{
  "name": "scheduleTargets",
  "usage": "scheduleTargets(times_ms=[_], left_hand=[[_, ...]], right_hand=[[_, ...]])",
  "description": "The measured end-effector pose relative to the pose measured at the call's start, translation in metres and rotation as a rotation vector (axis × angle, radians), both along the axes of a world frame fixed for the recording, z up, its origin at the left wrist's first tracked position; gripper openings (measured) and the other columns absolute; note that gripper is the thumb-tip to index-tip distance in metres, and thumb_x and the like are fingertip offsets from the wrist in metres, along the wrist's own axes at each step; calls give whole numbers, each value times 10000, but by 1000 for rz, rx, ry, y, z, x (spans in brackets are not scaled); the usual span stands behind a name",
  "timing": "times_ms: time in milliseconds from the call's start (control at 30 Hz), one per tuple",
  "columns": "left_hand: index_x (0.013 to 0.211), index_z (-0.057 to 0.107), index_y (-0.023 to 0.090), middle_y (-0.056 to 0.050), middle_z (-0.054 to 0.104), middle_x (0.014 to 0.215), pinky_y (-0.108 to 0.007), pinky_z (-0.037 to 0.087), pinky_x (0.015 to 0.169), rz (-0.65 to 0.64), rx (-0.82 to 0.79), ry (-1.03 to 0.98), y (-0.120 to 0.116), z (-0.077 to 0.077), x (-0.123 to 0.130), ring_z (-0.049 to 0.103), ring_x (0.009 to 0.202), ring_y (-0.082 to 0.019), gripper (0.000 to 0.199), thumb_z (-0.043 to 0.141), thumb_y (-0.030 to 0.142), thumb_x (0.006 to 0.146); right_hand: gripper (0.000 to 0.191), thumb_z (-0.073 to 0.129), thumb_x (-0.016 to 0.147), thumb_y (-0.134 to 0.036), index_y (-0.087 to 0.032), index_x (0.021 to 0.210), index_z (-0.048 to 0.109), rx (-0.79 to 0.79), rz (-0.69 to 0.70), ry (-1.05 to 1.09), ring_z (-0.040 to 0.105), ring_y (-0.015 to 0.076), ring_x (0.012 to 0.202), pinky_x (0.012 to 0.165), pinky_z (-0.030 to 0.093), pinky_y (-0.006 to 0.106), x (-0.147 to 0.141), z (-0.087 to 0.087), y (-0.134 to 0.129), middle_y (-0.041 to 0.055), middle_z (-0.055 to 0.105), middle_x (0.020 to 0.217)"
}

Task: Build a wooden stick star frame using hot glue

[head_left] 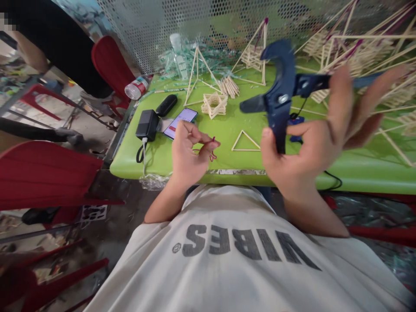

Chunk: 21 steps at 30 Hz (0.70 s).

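My left hand (190, 154) is closed in a pinch on a thin purple thread (212, 157), whose loose loop hangs below the fingertips over the table's front part. Raised above the table, my right hand (302, 147) grips a dark blue hook-jawed cutter (282, 99) between thumb and index finger, its other fingers spread. The cutter's jaws stand apart, pointing left. Between my hands, a small triangle of wooden sticks (246, 150) lies flat on the green table (224, 167). Behind it sit a star-shaped stack of sticks (214, 106) and a bundle of short sticks (229, 87).
A phone (180, 123), a black adapter box (147, 125) and a black oblong case (167, 105) lie at the left. Stick pyramids (197, 76) stand behind; more frames crowd the right. A clear bottle (180, 58) stands near the mesh panel. Another person (65, 47) is beyond the red chairs.
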<state>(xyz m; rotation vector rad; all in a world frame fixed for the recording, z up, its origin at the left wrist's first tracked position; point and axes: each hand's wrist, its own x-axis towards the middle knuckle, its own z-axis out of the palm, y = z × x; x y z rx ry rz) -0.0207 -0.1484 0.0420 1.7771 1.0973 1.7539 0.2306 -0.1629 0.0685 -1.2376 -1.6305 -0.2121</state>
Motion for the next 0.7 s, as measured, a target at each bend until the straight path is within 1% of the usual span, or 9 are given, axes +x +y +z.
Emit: scheduleTargets(times_ms=[67,100,167,233,300,400,500,600,700], left_hand=[[1139,520,285,52,728,893,-338,687,798,-16,-39,-28,0,5,-3,861,844,-189,399,891,260,994],[1153,538,284,42,729,917,-334,688,782,-14,-45,-27,-1,7,-4,859,843,-190,389,897,278,1002],[1176,571,283,19,735,1011,-324,692,774,16,-35,-4,-1,12,-4,850,837,-176,389,918,323,1004],[1183,598,280,-3,734,1132,-313,700,785,60,12,31,-2,15,-3,838,836,-153,394,937,359,998],[1190,614,280,-13,728,1195,-299,706,794,95,74,64,-3,17,-2,829,839,-134,376,930,373,1008],[1224,619,286,-5,739,1159,-270,705,775,95,122,103,-6,22,0,824,853,-129,339,898,344,1039],[1236,647,285,-1,765,1123,-268,712,787,71,118,161,-9,28,-1,837,890,-141,282,865,274,1058],[1177,710,269,2,798,1058,-278,721,799,62,93,232,-13,35,-2,859,926,-164,167,804,185,1068],[1125,753,256,12,830,1003,-261,712,779,56,85,277,-16,42,-3,871,919,-166,156,762,114,1062]], right_hand=[[299,784,1060,-428,-260,907,589,86,-52,-79,312,597,1814,1334,241,991,-7,1,-9,159,638,1742],[313,796,1047,-421,-253,890,584,99,-66,-109,325,624,1799,1340,179,1004,-11,-1,-14,152,621,1775],[338,817,1020,-416,-244,857,577,70,-64,-124,343,657,1778,1337,123,1007,-20,-6,-21,143,612,1803],[348,826,997,-418,-244,834,574,27,-60,-119,338,664,1778,1334,123,998,-27,-11,-25,122,624,1802],[346,829,976,-416,-246,819,572,18,-57,-120,342,661,1778,1338,125,991,-31,-13,-27,104,647,1784],[341,840,946,-409,-249,809,571,40,-65,-132,373,655,1766,1336,164,989,-32,-14,-27,104,674,1755],[335,860,921,-399,-248,808,583,91,-82,-154,406,653,1749,1311,213,1004,-29,-15,-25,100,682,1743],[324,869,907,-391,-247,814,594,155,-87,-184,450,659,1721,1291,240,1018,-25,-19,-23,108,694,1723],[320,841,923,-406,-244,808,589,191,-111,-207,497,652,1693,1277,271,1009,-26,-22,-22,119,703,1711]])
